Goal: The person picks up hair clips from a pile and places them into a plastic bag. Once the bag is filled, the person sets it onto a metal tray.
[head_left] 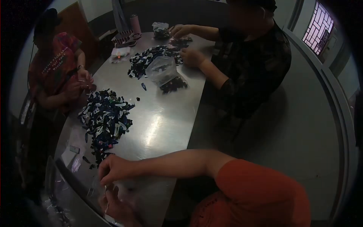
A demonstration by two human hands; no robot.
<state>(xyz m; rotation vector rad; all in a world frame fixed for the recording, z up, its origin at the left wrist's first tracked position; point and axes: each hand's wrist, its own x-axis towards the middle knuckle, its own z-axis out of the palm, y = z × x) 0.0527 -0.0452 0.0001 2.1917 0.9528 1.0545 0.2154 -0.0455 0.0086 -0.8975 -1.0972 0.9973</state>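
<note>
My right hand (116, 168) reaches in from the right at the bottom of the head view, thumb and fingers pinched together. Just below it, my left hand (118, 207) is closed around a slim, pale metallic hair clip (107, 206). The right fingertips meet the top end of this clip; whether they grip a separate piece is too small to tell. Beyond my hands lies a large heap of dark and white snap hair clips (107, 117), its near end close to my right knuckles. Shiny clear plastic (89, 187) is beside my hands.
Across the metal table (159, 130), one person (56, 72) handles small pieces at the left. Another person (257, 56) works at a second clip pile (151, 58). A clear plastic bag (162, 72), a filled bag (160, 30) and a pink bottle (135, 24) stand there.
</note>
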